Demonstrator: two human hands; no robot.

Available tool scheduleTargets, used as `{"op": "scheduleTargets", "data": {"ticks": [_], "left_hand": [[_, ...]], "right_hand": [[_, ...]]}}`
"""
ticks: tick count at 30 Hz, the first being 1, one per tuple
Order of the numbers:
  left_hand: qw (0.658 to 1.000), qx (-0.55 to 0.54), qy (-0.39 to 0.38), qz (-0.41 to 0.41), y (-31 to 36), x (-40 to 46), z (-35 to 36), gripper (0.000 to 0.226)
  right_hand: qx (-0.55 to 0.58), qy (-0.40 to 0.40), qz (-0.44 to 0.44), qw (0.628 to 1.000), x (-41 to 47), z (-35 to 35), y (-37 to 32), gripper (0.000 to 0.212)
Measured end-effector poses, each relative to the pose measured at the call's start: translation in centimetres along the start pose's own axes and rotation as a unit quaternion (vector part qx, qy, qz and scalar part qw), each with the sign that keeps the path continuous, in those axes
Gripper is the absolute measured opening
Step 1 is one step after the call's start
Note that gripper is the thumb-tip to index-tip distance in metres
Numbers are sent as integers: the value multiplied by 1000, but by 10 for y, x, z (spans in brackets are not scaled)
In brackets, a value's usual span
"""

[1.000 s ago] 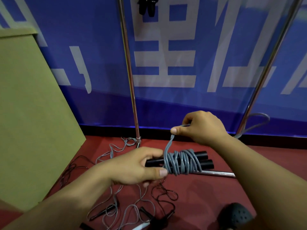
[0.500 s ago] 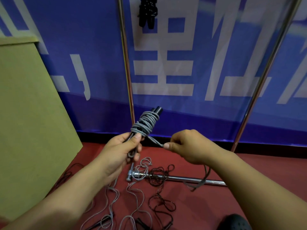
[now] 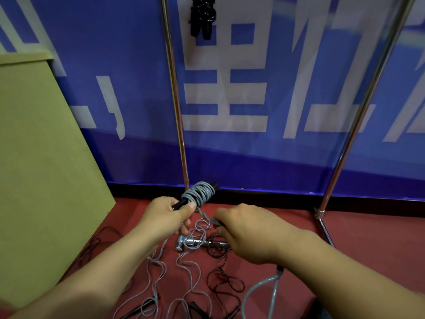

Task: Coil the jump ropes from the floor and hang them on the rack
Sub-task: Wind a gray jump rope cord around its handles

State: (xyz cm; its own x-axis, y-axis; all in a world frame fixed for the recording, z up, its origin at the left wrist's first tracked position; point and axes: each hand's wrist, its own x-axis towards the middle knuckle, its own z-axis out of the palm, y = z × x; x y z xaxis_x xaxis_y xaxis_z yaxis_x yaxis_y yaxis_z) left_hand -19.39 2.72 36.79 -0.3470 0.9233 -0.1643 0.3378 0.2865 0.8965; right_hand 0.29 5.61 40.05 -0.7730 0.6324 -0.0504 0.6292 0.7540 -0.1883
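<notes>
My left hand (image 3: 166, 214) grips the black handles of a grey jump rope (image 3: 199, 194) whose cord is wound tightly round them; the bundle points up and to the right. My right hand (image 3: 243, 229) pinches the free grey strand just below the bundle, and a grey loop (image 3: 262, 288) trails down behind that wrist. The rack's two metal uprights (image 3: 176, 97) stand against the blue banner. A coiled black rope (image 3: 202, 17) hangs from the rack at the top. Loose grey ropes (image 3: 161, 272) and black ropes (image 3: 224, 282) lie tangled on the red floor.
A large tan board (image 3: 41, 157) leans at the left. The rack's base bar (image 3: 195, 242) lies on the floor under my hands, and its right foot (image 3: 325, 231) runs toward me. A dark shoe shows at the bottom right edge.
Both hands have dropped lower in view with the bundle. The bundle, first held level, now tilts up to the right. My right hand went from above the bundle to below it, pulling the strand down.
</notes>
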Motion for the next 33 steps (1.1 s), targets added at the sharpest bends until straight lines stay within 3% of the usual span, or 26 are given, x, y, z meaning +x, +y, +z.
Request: {"op": "scheduleTargets", "data": {"ticks": [4, 9, 14, 19, 25, 30, 33], "left_hand": [[989, 139, -16, 38, -2, -1, -1, 29], [961, 230, -134, 76, -8, -5, 6, 23], [904, 320, -231, 167, -9, -13, 15, 18], [874, 340, -281, 203, 0, -26, 19, 20], [891, 230, -339, 196, 9, -33, 17, 12], [910, 61, -371, 174, 16, -32, 2, 17], [910, -19, -385, 153, 19, -33, -2, 33]], "right_hand": [[-21, 39, -40, 998, -1, 1, 2, 14], [-33, 99, -50, 993, -3, -5, 4, 23], [-27, 137, 26, 990, 3, -6, 17, 31], [-8, 123, 90, 988, 7, -8, 26, 51], [108, 73, 115, 985, 12, -11, 39, 36], [253, 82, 98, 959, 15, -26, 56, 19], [339, 63, 87, 935, 9, -34, 61, 19]]}}
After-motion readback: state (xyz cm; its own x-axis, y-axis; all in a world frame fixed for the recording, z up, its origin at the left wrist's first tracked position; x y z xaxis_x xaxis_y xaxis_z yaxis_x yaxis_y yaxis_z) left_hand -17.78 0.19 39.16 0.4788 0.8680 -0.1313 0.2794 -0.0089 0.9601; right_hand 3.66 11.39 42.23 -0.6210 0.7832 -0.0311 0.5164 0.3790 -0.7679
